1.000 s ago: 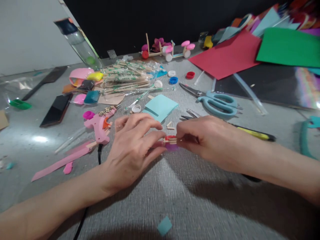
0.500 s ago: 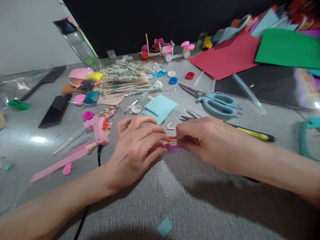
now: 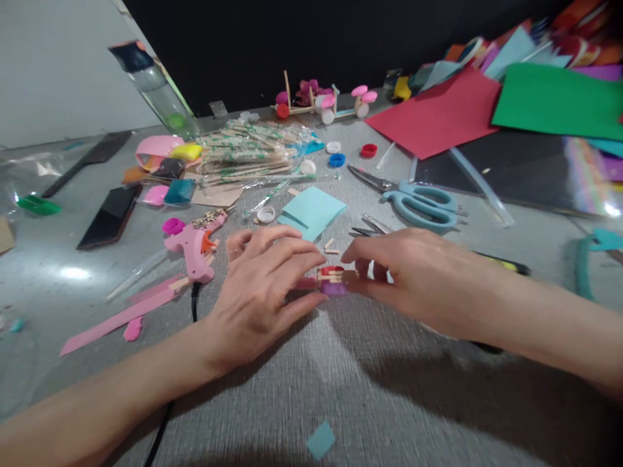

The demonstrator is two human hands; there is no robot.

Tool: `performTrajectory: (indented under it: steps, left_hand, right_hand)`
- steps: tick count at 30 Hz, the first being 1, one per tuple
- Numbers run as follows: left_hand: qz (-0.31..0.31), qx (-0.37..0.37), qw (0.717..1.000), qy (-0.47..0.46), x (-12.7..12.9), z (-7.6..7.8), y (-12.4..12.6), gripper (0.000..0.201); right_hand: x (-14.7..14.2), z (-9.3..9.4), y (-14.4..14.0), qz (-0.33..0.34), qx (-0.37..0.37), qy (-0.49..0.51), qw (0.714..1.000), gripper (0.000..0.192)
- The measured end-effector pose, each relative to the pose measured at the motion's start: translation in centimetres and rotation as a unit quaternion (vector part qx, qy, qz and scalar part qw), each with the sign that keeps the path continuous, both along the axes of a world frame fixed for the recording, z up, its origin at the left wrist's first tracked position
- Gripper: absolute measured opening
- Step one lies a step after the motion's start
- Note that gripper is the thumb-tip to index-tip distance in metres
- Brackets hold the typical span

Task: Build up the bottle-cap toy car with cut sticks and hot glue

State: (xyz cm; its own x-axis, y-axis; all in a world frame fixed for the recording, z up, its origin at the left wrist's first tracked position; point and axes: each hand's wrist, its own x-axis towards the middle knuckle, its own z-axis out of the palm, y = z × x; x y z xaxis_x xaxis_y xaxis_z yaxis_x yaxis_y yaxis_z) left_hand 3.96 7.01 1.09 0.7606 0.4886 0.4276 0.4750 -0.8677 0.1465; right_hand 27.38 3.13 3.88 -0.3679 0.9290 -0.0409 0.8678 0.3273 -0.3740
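Both hands meet at the middle of the grey table over a small stick-and-cap piece (image 3: 332,279): short wooden sticks with a red bottle cap above and a purple cap below. My left hand (image 3: 263,288) pinches its left end with fingertips. My right hand (image 3: 413,275) touches its right end, fingers slightly spread. A light blue folded paper (image 3: 311,211) lies just behind the hands. Two small stick offcuts (image 3: 331,246) rest beside it.
A pink glue gun (image 3: 192,243) with black cord lies left. Light blue scissors (image 3: 418,194), pliers, a yellow-handled tool (image 3: 501,264), bags of wooden sticks (image 3: 248,152), loose caps, a phone (image 3: 109,214), coloured paper sheets (image 3: 438,113) and small stick-cap models (image 3: 324,97) surround the hands.
My right hand's fingers have loosened and spread a little at the piece's right end. The view shifted slightly. My left hand keeps its pinch.
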Motion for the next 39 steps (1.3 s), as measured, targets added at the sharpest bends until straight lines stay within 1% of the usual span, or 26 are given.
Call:
performTrajectory:
  steps: [3,7,10,12,13,15,17,19,21,24,25,27,30,33,36,39]
  left_hand:
    - [0.008,0.009,1.0,-0.023,-0.1,0.5,-0.1,0.048]
    - [0.021,0.016,0.996,-0.087,-0.4,1.9,-0.2,0.067]
    - [0.037,-0.027,0.993,-0.107,-0.9,3.0,0.1,0.077]
    - [0.051,-0.068,0.993,-0.084,-1.6,3.4,0.3,0.081]
    - [0.058,-0.094,0.992,-0.055,-2.1,3.5,0.4,0.082]
    - [0.07,-0.15,0.986,0.007,-3.2,3.1,0.6,0.082]
    - [0.075,-0.195,0.977,0.044,-4.2,2.2,0.7,0.08]
    - [0.092,-0.224,0.969,0.054,-4.8,1.1,0.9,0.078]
    - [0.1,-0.235,0.966,0.048,-5.0,0.1,0.9,0.067]
    - [0.089,-0.226,0.969,0.033,-4.5,-0.7,0.7,0.039]
    - [0.084,-0.222,0.971,0.028,-4.3,-0.8,0.6,0.033]
    - [0.078,-0.214,0.974,0.016,-4.0,-1.0,0.5,0.028]
    - [0.076,-0.198,0.977,-0.005,-3.7,-1.4,0.7,0.025]
    - [0.089,-0.186,0.978,-0.015,-3.6,-1.8,1.3,0.026]
    - [0.093,-0.191,0.977,-0.025,-3.9,-1.9,1.6,0.035]
    - [0.098,-0.198,0.974,-0.046,-4.5,-1.7,1.5,0.047]
  right_hand:
    - [0.4,0.4,0.2,-0.002,0.016,-0.007,1.0,0.021]
    - [1.3,1.6,0.6,-0.019,-0.003,-0.015,1.0,0.018]
    - [1.9,2.4,0.3,-0.031,-0.007,-0.028,0.999,0.017]
    - [2.2,2.6,-0.3,-0.041,-0.006,-0.037,0.998,0.018]
    - [2.3,2.4,-0.6,-0.044,-0.006,-0.04,0.998,0.019]
    - [2.2,1.8,-1.3,-0.04,0.009,-0.038,0.998,0.023]
    - [1.7,0.9,-1.7,-0.018,0.041,-0.034,0.998,0.03]
    - [0.8,-0.1,-1.7,0.002,0.07,-0.033,0.997,0.038]
    - [-0.3,-1.2,-1.3,0.015,0.084,-0.033,0.996,0.042]
    - [-1.4,-2.5,-0.4,0.032,0.088,-0.029,0.995,0.031]
    - [-1.5,-2.9,-0.1,0.035,0.089,-0.026,0.995,0.027]
    - [-1.6,-3.4,0.3,0.035,0.095,-0.02,0.995,0.022]
    - [-1.5,-3.6,0.8,0.031,0.108,-0.019,0.994,0.022]
    - [-1.6,-3.5,1.2,0.025,0.114,-0.022,0.993,0.022]
    - [-1.5,-3.2,1.1,0.016,0.114,-0.017,0.993,0.026]
    - [-0.8,-2.7,0.6,0.005,0.117,-0.006,0.993,0.029]
